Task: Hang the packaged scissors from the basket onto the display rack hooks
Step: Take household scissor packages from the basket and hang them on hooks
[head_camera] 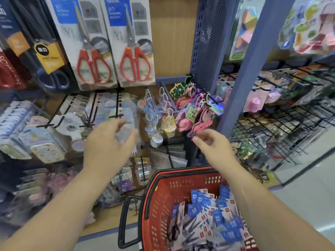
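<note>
The red basket (163, 185) stands at the bottom centre and holds several packaged scissors (215, 214) on blue and white cards. Large red-handled scissors packs (134, 51) hang on the rack at the upper left. My left hand (108, 142) is raised at a blurred clear packet (127, 122) hanging from a lower hook. Its thumb and fingers are spread around the packet, and the grip is unclear. My right hand (212, 144) pinches the bottom edge of a pink hanging trinket (198, 126). Neither hand holds a scissors pack.
Black peg hooks (116, 115) carry stickers and small packets across the lower rack. A cluster of colourful keychains (168, 113) hangs in the middle. A blue perforated post (253, 57) separates a wire-shelf rack (282, 115) on the right. Pale floor lies at the right.
</note>
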The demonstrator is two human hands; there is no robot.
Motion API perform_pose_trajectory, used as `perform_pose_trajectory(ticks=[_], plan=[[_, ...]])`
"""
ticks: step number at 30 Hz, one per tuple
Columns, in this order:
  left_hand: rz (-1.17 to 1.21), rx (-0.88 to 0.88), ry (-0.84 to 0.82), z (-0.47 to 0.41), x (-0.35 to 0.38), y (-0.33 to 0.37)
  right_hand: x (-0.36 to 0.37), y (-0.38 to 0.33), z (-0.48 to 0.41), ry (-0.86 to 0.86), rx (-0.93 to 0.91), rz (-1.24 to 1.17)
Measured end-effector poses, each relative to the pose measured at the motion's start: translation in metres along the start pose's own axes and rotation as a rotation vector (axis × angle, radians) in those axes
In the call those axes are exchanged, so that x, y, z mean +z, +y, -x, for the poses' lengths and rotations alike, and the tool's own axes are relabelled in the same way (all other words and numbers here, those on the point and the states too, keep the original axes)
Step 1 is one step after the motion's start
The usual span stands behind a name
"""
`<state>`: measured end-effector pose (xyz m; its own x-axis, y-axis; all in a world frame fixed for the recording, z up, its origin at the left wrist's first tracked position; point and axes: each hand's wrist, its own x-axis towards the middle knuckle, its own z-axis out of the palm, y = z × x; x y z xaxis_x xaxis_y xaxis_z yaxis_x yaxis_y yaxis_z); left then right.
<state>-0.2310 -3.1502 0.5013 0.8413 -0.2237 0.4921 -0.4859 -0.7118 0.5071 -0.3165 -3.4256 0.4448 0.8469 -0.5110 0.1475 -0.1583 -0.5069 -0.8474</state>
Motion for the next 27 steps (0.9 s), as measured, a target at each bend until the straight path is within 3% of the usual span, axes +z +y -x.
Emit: perform_pose_trajectory(ticks=[3,7,11,14,18,22,27], plan=[[-0.035,-0.015,-0.186,0.056,0.047,0.005,-0.022,0.092,0.028,-0.109,0.166,0.161],[-0.085,-0.132,-0.58,0.112,0.121,0.02,-0.061,0.191,0.059,-0.15,0.248,0.362],[-0.116,-0.251,-0.819,0.16,0.196,0.02,-0.079,0.248,0.083,-0.299,0.218,0.376],[-0.198,-0.312,-0.999,0.194,0.244,0.01,-0.082,0.283,0.095,-0.33,0.041,0.477],[-0.188,-0.321,-1.131,0.235,0.297,0.002,-0.09,0.3,0.104,-0.283,-0.372,0.66],[-0.144,-0.327,-1.244,0.263,0.347,-0.015,-0.092,0.296,0.104,-0.28,-0.156,0.906],[-0.095,-0.338,-1.303,0.265,0.39,-0.034,-0.096,0.302,0.103,-0.281,-0.152,0.876]])
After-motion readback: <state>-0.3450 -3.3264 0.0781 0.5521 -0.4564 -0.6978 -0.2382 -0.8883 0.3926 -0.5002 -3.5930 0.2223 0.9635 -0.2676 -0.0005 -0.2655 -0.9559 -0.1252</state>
